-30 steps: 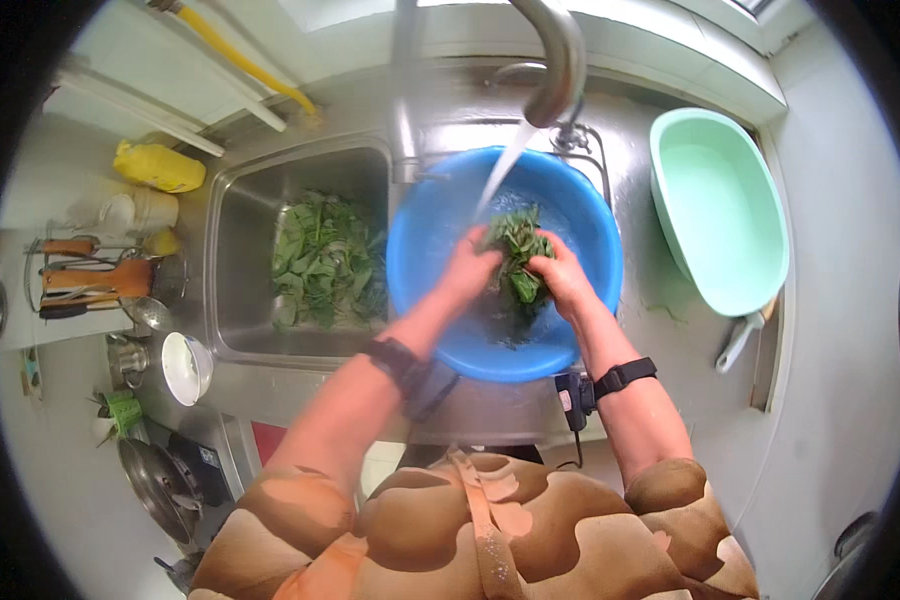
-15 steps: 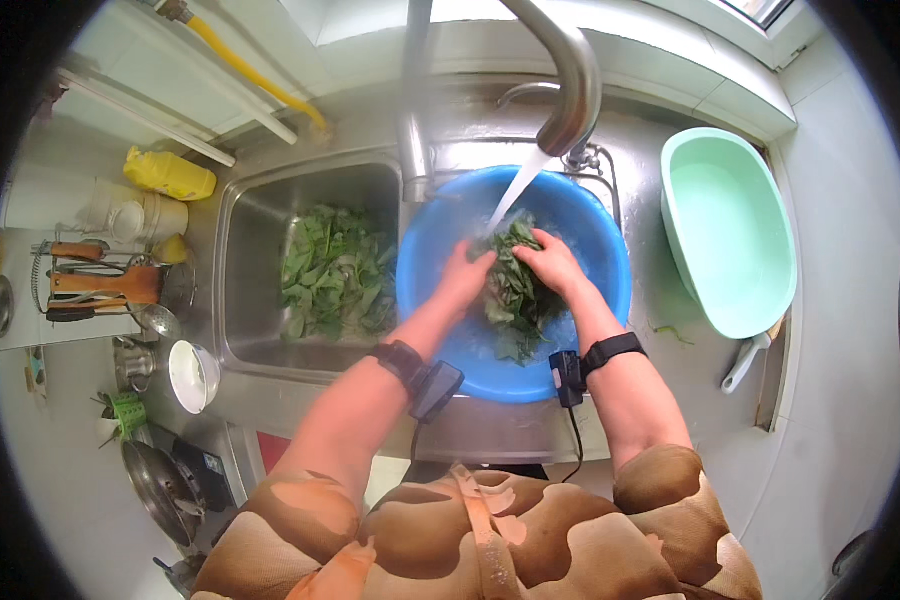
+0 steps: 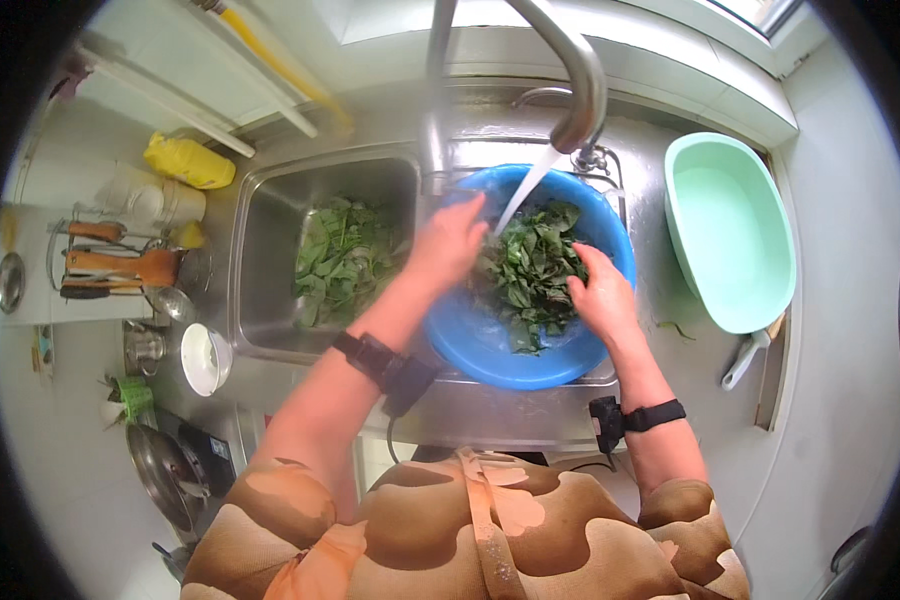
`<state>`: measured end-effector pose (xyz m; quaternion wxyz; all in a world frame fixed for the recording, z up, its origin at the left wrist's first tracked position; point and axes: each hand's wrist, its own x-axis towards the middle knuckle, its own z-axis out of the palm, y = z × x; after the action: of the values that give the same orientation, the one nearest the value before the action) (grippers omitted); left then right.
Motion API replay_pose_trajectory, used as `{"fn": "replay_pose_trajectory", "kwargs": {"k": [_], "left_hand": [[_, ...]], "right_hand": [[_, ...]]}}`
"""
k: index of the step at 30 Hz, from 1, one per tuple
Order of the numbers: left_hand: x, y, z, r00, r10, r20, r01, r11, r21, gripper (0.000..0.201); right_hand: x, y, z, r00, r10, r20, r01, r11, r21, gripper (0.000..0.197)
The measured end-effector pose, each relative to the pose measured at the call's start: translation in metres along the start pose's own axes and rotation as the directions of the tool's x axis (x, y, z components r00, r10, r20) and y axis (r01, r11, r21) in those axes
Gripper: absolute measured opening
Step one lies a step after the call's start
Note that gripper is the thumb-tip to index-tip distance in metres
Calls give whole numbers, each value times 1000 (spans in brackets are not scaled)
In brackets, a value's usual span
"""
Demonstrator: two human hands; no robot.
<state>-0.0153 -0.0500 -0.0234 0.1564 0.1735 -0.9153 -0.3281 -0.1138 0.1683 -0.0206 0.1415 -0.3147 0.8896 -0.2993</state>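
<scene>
Dark green leafy vegetables (image 3: 533, 275) lie spread in a blue basin (image 3: 495, 370), which stands in the right-hand sink bowl. Water runs from a tap (image 3: 585, 100) onto their far left side. My left hand (image 3: 446, 245), slightly smeared by motion, is over the basin's left rim with fingers stretched out, apart from the leaves, and nothing shows in it. At the right edge of the heap my right hand (image 3: 605, 293) touches the leaves, its thumb and fingers apart. More green leaves (image 3: 340, 250) lie in the left sink bowl (image 3: 260, 230).
A mint-green tub (image 3: 735, 235) stands on the counter at right, with a white-handled tool (image 3: 745, 360) beside it. At left are a white bowl (image 3: 206, 358), a rack of utensils (image 3: 120, 265) and a yellow bag (image 3: 190, 162). A second spout (image 3: 433, 120) rises behind the basin.
My hands have moved apart: the left has come away from the leaves toward the left rim, the right has shifted right. The leaves, bunched between them before, now lie spread out.
</scene>
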Motion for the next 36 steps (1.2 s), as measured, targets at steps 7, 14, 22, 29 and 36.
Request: {"fn": "replay_pose_trajectory", "kwargs": {"k": [7, 14, 22, 29, 36], "left_hand": [[45, -13, -11, 998, -55, -37, 53, 997, -54, 29], [-10, -15, 31, 964, -259, 65, 264, 960, -91, 43], [-17, -10, 62, 699, -507, 504, 697, 328, -637, 46], [-29, -2, 7, 930, -20, 368, 160, 921, -354, 47], [-44, -11, 64, 724, -660, 198, 689, 679, -255, 60]], "right_hand": [[-11, 17, 8, 999, -49, -13, 49, 998, -48, 46], [12, 21, 10, 978, 194, 74, -197, 980, 30, 64], [46, 2, 52, 835, 174, 522, -510, 599, 617, 58], [20, 36, 5, 902, -78, 425, -48, 960, 277, 54], [24, 31, 53, 883, 392, 257, -427, 899, 95, 60]]}}
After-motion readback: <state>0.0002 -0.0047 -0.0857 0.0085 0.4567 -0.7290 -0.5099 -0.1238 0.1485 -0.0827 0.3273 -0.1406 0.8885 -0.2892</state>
